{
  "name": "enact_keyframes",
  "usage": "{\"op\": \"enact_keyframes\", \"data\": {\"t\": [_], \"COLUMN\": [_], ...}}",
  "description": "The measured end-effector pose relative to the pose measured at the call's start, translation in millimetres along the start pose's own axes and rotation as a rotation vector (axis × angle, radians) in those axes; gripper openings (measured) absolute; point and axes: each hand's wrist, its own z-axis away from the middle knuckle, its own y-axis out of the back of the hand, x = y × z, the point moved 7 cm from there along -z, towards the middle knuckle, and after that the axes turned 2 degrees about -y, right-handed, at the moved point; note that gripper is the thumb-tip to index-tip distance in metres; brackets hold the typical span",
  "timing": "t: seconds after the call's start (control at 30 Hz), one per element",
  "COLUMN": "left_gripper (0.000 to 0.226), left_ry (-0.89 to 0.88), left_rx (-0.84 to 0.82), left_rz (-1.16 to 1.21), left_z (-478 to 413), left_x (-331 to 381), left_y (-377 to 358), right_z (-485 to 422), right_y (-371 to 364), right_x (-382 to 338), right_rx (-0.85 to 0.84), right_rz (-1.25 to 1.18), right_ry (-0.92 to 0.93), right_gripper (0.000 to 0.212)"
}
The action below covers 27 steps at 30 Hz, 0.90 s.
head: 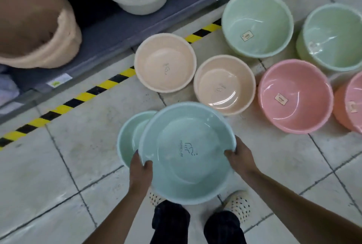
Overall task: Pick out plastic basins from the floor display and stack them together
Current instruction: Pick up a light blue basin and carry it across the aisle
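Both hands are gripping one teal basin (pixel 188 153) by its rim, left hand (pixel 140 169) and right hand (pixel 240 156) pinching opposite edges. A second teal basin (pixel 127 138) is sitting on the floor (pixel 58 165) just beyond the left hand, partly hidden.

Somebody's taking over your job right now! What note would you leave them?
Left hand grips the near-left rim of the teal basin; right hand grips its right rim.
It is held up, partly hiding a mint basin at its left; whether they touch, I cannot tell.
On the floor: left beige basin, right beige basin, pink basin, left green basin, right green basin.
Done: one basin in hand. Left: probably nest it with the mint one, then add others.
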Motion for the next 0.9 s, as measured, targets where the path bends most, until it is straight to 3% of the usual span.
{"op": "enact_keyframes", "data": {"t": [0.17, 0.33, 0.67, 0.9], "left_gripper": [0.046, 0.053, 0.062, 0.062], "left_ry": [0.005, 0.031, 0.112, 0.124], "left_rx": [0.143, 0.234, 0.303, 0.298], "left_rz": [0.033, 0.065, 0.173, 0.255], "left_z": [-26, -68, -129, -139], "left_x": [-28, -70, -175, -212], "left_y": [75, 106, 68, 34], "right_z": [-7, -34, -91, -122], "right_y": [-70, -136, -216, -234], "right_x": [-69, -80, 1, 28], "right_rx": [-0.044, -0.059, -0.008, -0.034], "right_rz": [0.111, 0.128, 0.154, 0.168], "right_ry": [0.121, 0.15, 0.157, 0.14], "right_gripper": [0.061, 0.061, 0.035, 0.035]}}
